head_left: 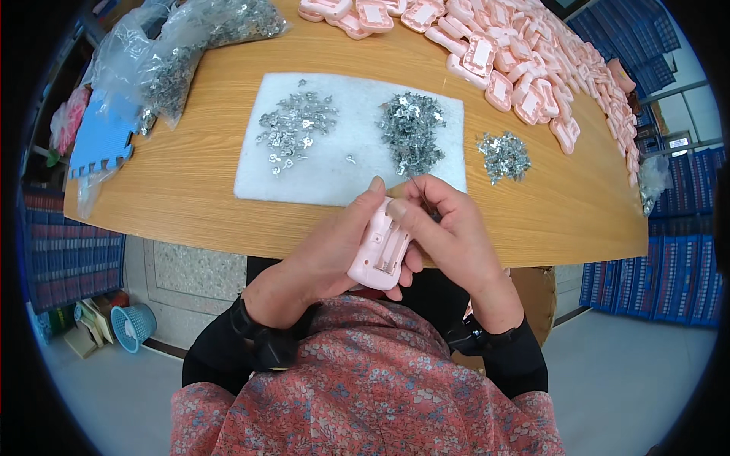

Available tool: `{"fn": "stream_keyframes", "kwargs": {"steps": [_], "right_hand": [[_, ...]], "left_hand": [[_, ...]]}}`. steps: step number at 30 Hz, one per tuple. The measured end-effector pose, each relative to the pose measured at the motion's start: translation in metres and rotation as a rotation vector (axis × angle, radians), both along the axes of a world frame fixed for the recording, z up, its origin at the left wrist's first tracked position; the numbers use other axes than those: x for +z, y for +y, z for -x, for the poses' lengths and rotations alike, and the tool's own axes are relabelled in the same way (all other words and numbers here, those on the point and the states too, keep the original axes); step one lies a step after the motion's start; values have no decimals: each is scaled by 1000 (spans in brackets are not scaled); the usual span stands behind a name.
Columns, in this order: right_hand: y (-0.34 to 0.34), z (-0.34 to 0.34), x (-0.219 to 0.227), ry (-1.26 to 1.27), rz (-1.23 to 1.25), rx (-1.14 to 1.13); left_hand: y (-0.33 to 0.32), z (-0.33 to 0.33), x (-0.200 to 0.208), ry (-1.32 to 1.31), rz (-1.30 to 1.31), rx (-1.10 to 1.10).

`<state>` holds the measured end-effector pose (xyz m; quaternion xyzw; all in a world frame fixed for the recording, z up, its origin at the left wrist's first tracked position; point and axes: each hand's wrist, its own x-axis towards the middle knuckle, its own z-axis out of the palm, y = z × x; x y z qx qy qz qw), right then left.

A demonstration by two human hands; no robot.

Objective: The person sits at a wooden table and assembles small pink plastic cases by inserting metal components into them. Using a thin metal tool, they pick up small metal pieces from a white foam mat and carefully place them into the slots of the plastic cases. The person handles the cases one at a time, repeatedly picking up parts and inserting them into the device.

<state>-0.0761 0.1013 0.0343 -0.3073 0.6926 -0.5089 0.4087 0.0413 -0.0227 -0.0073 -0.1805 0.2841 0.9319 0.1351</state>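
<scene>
A pale pink plastic housing [378,242] with an open battery compartment rests tilted in my left hand [322,245], whose fingers wrap beneath it and whose thumb lies along its upper left side. My right hand [454,228] is closed at the housing's upper right, the thumb pressing near the end of the compartment. A thin dark tool [430,208] shows between its thumb and fingers, mostly hidden; its exact kind is unclear. A metal spring contact appears at the compartment's lower end. Just beyond my hands, a white foam sheet [346,182] carries two piles of small metal contacts, a looser pile [293,125] and a denser pile [411,133].
Another heap of metal contacts [503,156] lies right of the foam. Many pink housings [525,68] cover the table's far right. Clear bags of metal parts [171,72] and a blue foam mat [103,137] sit at the far left. A blue basket [133,328] stands on the floor.
</scene>
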Motion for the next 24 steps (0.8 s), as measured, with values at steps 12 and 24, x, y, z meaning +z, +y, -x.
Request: {"fn": "stream_keyframes", "kwargs": {"steps": [12,24], "right_hand": [[7,14,-14,-332,72,-56],[17,14,-16,-21,68,-57]], "left_hand": [[-2,2,3,-9,-15,-45],[-3,-3,14,193,1074,2]]}}
